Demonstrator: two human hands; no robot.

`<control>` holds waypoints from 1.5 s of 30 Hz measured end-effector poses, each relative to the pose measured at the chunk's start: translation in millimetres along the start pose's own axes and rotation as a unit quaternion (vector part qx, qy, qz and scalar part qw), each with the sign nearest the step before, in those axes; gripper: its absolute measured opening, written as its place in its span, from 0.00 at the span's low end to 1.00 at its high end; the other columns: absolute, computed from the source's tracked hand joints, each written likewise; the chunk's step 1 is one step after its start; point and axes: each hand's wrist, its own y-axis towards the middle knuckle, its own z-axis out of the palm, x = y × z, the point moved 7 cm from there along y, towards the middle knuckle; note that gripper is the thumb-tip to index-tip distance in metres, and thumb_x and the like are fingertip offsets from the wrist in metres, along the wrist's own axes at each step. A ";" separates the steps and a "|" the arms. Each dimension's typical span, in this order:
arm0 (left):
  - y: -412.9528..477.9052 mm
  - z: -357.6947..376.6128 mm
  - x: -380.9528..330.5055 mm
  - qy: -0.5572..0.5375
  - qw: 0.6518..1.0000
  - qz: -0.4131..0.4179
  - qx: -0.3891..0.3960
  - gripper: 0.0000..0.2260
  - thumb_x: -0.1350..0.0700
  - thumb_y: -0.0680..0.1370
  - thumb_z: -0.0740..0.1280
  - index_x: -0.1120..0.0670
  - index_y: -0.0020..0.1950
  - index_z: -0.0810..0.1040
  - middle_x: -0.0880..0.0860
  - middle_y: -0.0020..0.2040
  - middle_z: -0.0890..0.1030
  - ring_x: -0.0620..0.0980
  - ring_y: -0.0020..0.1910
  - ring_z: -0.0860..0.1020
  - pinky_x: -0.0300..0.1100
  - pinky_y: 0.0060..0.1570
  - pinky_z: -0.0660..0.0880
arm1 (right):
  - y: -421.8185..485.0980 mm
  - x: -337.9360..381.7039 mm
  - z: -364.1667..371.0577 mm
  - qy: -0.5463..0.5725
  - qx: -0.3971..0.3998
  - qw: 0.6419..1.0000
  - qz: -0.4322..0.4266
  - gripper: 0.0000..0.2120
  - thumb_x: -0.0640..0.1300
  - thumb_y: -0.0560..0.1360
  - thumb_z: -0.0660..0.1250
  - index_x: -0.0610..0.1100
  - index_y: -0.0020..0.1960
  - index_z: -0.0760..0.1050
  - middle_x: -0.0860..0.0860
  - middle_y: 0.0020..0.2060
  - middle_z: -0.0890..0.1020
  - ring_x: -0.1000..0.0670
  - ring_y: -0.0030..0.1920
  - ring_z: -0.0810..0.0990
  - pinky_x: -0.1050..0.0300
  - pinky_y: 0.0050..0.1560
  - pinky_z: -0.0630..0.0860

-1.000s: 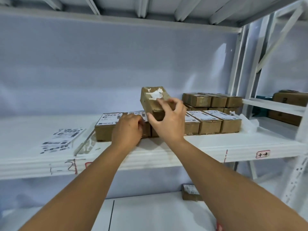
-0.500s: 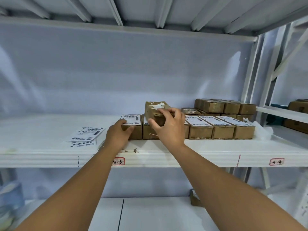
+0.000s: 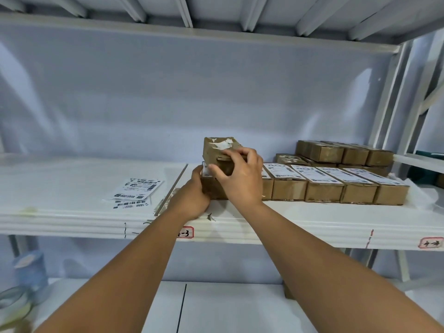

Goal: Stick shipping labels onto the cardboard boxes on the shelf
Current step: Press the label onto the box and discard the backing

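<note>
From the head camera, your right hand (image 3: 240, 179) clamps a worn cardboard box (image 3: 216, 152), fingers curled over its top edge and thumb on the near face. Torn white paper scraps cling to its top. It sits tilted on the left end of the row of labelled boxes (image 3: 324, 186). Your left hand (image 3: 192, 195) lies against the end box (image 3: 211, 188) underneath, thumb up its side; you cannot tell how the other fingers lie. Loose shipping labels (image 3: 137, 188) lie well left on the white shelf (image 3: 72, 212). A stack of bare boxes (image 3: 343, 152) stands behind the row, against a pale wall (image 3: 168, 92).
</note>
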 end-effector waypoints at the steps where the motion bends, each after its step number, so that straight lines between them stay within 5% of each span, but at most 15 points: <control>1: 1.0 0.5 3.2 -0.033 0.999 -0.016 0.004 0.32 0.60 0.77 0.60 0.46 0.76 0.47 0.50 0.58 0.78 0.52 0.35 0.77 0.40 0.29 0.69 | 0.2 1.5 0.5 0.003 -0.001 1.000 -0.003 0.22 0.59 0.70 0.71 0.52 0.61 0.77 0.51 0.60 0.70 0.48 0.66 0.64 0.60 0.57 0.67; 3: 5.2 2.0 9.0 -0.087 0.995 -0.041 0.018 0.35 0.61 0.76 0.60 0.47 0.76 0.44 0.44 0.72 0.66 0.52 0.41 0.78 0.39 0.29 0.69 | 1.3 4.7 1.8 0.006 -0.002 1.000 -0.009 0.22 0.59 0.70 0.71 0.52 0.61 0.77 0.51 0.60 0.70 0.48 0.66 0.64 0.60 0.57 0.67; 6: 7.4 6.2 12.3 -0.142 0.986 -0.064 0.060 0.38 0.65 0.74 0.59 0.47 0.77 0.42 0.44 0.76 0.59 0.49 0.44 0.77 0.39 0.32 0.70 | 2.9 8.2 3.3 0.019 0.001 1.000 -0.007 0.22 0.59 0.70 0.71 0.52 0.61 0.77 0.52 0.60 0.70 0.48 0.66 0.64 0.59 0.58 0.68; 8: 7.4 4.9 14.0 -0.189 0.978 -0.072 0.051 0.38 0.67 0.74 0.58 0.46 0.77 0.43 0.46 0.76 0.58 0.51 0.55 0.75 0.43 0.40 0.72 | 3.4 10.2 4.6 0.022 0.010 1.000 -0.004 0.23 0.59 0.70 0.71 0.53 0.62 0.77 0.52 0.61 0.69 0.49 0.66 0.63 0.59 0.59 0.67; 10: 7.5 -6.9 20.6 -0.225 0.969 -0.098 -0.026 0.33 0.66 0.76 0.56 0.47 0.77 0.49 0.49 0.75 0.61 0.53 0.64 0.71 0.45 0.48 0.72 | 3.0 13.3 6.8 0.023 0.026 0.999 -0.004 0.23 0.60 0.70 0.70 0.53 0.63 0.76 0.53 0.61 0.69 0.50 0.67 0.63 0.60 0.59 0.67; 14: -3.3 -34.6 37.5 -0.401 0.883 -0.118 -0.213 0.13 0.56 0.80 0.57 0.46 0.63 0.69 0.53 0.60 0.77 0.49 0.49 0.77 0.46 0.48 0.73 | -3.8 21.2 18.7 0.022 0.073 0.997 0.004 0.25 0.62 0.70 0.69 0.54 0.64 0.75 0.53 0.62 0.68 0.50 0.67 0.62 0.59 0.60 0.67; 16: -7.6 -42.0 40.1 -0.457 0.855 -0.076 -0.235 0.08 0.53 0.81 0.57 0.46 0.56 0.74 0.49 0.56 0.78 0.48 0.53 0.77 0.45 0.52 0.74 | -9.6 27.6 24.5 0.015 0.073 0.997 -0.015 0.26 0.63 0.70 0.69 0.53 0.65 0.75 0.52 0.62 0.69 0.49 0.67 0.63 0.58 0.62 0.67; 21: -6.0 -54.2 29.8 -0.395 0.901 0.057 -0.171 0.12 0.45 0.79 0.59 0.48 0.56 0.77 0.47 0.54 0.81 0.48 0.57 0.78 0.46 0.57 0.74 | -19.3 47.9 34.1 0.027 0.051 0.994 -0.096 0.19 0.49 0.74 0.70 0.45 0.63 0.77 0.48 0.60 0.74 0.45 0.66 0.67 0.61 0.58 0.63; 25: 1.9 -57.7 43.0 -0.406 0.900 0.022 -0.157 0.10 0.57 0.79 0.64 0.49 0.60 0.73 0.53 0.57 0.78 0.51 0.57 0.78 0.46 0.59 0.75 | -19.5 48.6 40.6 0.065 0.073 0.989 -0.112 0.19 0.37 0.75 0.66 0.42 0.66 0.74 0.45 0.65 0.70 0.45 0.64 0.72 0.57 0.60 0.70; 35: -4.7 -64.9 50.3 -0.301 0.920 0.016 -0.249 0.09 0.60 0.81 0.59 0.48 0.54 0.75 0.51 0.55 0.78 0.51 0.55 0.76 0.44 0.53 0.75 | -22.2 51.9 56.1 0.017 0.108 0.980 -0.168 0.18 0.37 0.74 0.67 0.41 0.64 0.74 0.43 0.61 0.72 0.42 0.54 0.79 0.47 0.48 0.80; 41: 0.9 -55.0 50.4 -0.243 0.950 -0.028 -0.192 0.11 0.62 0.78 0.60 0.49 0.52 0.79 0.50 0.54 0.79 0.51 0.54 0.77 0.46 0.56 0.74 | -22.1 44.7 49.0 -0.076 0.009 0.984 -0.163 0.11 0.45 0.68 0.71 0.43 0.50 0.82 0.46 0.41 0.83 0.42 0.45 0.81 0.49 0.50 0.77; 45: -1.3 -54.2 50.7 -0.236 0.953 -0.074 -0.176 0.13 0.62 0.76 0.60 0.48 0.52 0.80 0.51 0.55 0.80 0.52 0.52 0.78 0.46 0.53 0.76 | -23.0 36.1 54.1 -0.064 0.067 0.989 -0.115 0.10 0.43 0.72 0.66 0.42 0.51 0.82 0.45 0.44 0.82 0.41 0.48 0.79 0.49 0.53 0.74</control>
